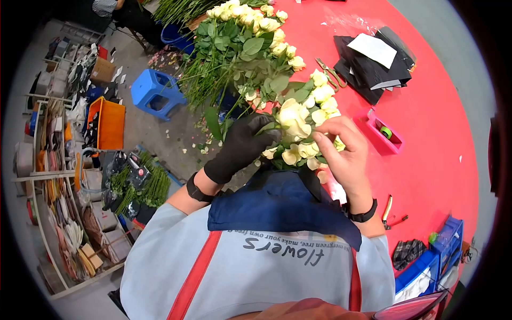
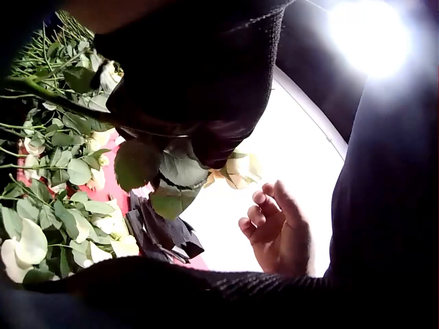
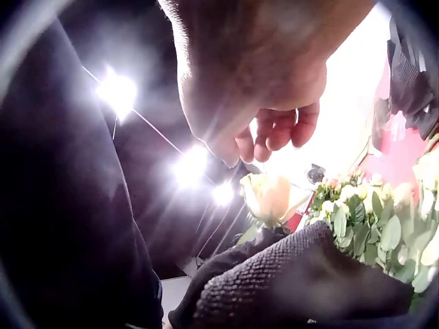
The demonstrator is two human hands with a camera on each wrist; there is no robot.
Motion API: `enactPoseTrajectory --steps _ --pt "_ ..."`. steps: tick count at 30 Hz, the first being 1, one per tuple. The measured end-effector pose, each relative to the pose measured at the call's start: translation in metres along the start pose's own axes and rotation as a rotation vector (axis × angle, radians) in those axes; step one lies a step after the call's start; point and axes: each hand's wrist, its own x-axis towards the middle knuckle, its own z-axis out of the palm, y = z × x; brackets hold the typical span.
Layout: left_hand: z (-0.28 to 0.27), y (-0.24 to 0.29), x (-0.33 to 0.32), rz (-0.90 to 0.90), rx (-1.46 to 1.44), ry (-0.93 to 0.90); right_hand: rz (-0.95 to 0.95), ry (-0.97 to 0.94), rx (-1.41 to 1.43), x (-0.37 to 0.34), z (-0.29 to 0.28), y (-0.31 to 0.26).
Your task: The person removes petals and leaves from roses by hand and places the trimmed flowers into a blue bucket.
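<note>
A cream rose (image 1: pixel 294 118) (image 2: pixel 243 170) (image 3: pixel 267 197) is held upright just below its bloom by my left hand (image 1: pixel 241 145) (image 2: pixel 199 82) (image 3: pixel 274 281), which wears a black glove and has its fingers curled round the stem. Green leaves (image 2: pixel 182 164) stick out beside the glove in the left wrist view. My bare right hand (image 1: pixel 345 154) (image 2: pixel 282 236) (image 3: pixel 254 75) is close to the bloom, its fingers loosely bent. Both wrist views show a small gap between its fingertips and the petals, with nothing in its fingers.
More cream roses (image 1: pixel 322 96) lie on the red table (image 1: pixel 426 176), near scissors (image 1: pixel 332 73), black sheets (image 1: pixel 368 80) and a pink tape dispenser (image 1: pixel 380 131). Blue bins (image 1: pixel 448 240) are at lower right. A blue stool (image 1: pixel 154 93) and orange crate (image 1: pixel 110 125) stand on the floor, left.
</note>
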Motion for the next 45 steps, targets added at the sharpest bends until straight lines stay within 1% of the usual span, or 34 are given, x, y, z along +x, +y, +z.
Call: enactPoseTrajectory --steps 4,7,8,10,11,14,17,19,20,22,25,28,31,34,36,37,40,41,43,44,45 --pt "0.006 0.0 0.0 0.152 0.171 -0.015 0.067 0.009 -0.04 0.009 0.012 -0.006" --pt "0.008 -0.007 0.0 0.274 0.238 0.016 0.109 -0.005 -0.029 0.007 0.016 -0.001" --pt "0.008 -0.01 0.0 0.287 0.207 0.022 0.118 -0.008 -0.022 0.007 0.018 0.0" --pt "0.008 -0.016 0.001 0.315 0.143 0.031 0.188 0.005 -0.004 0.007 0.019 -0.001" --pt "0.009 -0.017 0.001 0.318 0.154 0.04 0.223 0.011 0.004 0.007 0.019 -0.001" --pt "0.009 -0.02 0.001 0.332 0.174 0.071 0.417 -0.048 0.09 0.006 0.02 0.0" --pt "0.009 -0.027 0.002 0.347 0.186 0.101 0.34 -0.095 0.053 0.004 0.02 0.001" --pt "0.006 -0.03 0.003 0.343 0.225 0.11 0.217 -0.101 0.017 0.004 0.02 0.003" --pt "0.005 -0.027 0.004 0.277 0.15 0.088 0.155 -0.101 -0.001 0.004 0.019 0.003" --pt "0.004 -0.016 0.004 0.144 0.0 0.044 0.139 -0.097 0.018 0.003 0.019 0.004" --pt "0.006 -0.011 0.005 0.153 -0.119 0.017 0.145 -0.077 0.06 0.001 0.015 0.005" --pt "0.007 -0.011 0.006 0.181 -0.128 -0.006 0.19 -0.076 0.1 -0.003 0.008 0.004" --pt "0.0 -0.007 0.004 0.24 0.106 -0.027 0.22 -0.058 0.17 -0.005 0.005 0.007" --pt "0.005 -0.005 0.004 0.102 -0.163 -0.035 0.246 -0.035 0.229 -0.006 0.0 0.009" --pt "0.003 0.0 0.004 0.065 -0.189 0.001 0.254 0.004 0.254 -0.005 -0.006 0.007" --pt "0.003 0.001 0.004 0.048 -0.202 0.019 0.27 -0.018 0.216 -0.005 -0.012 0.008" --pt "-0.002 -0.008 0.004 -0.03 -0.119 0.073 0.196 0.141 0.007 0.005 -0.006 -0.009" --pt "-0.004 -0.012 0.004 0.001 -0.044 0.047 0.181 0.125 0.022 0.005 -0.006 -0.007" --pt "-0.006 -0.02 0.004 0.066 0.105 -0.008 0.109 0.034 0.027 0.005 -0.001 -0.002" --pt "-0.004 -0.025 0.004 0.07 0.064 0.0 0.072 -0.011 0.03 0.006 0.003 -0.002" --pt "-0.001 -0.028 0.002 0.074 0.023 0.009 0.097 -0.012 0.018 0.008 0.011 -0.008"
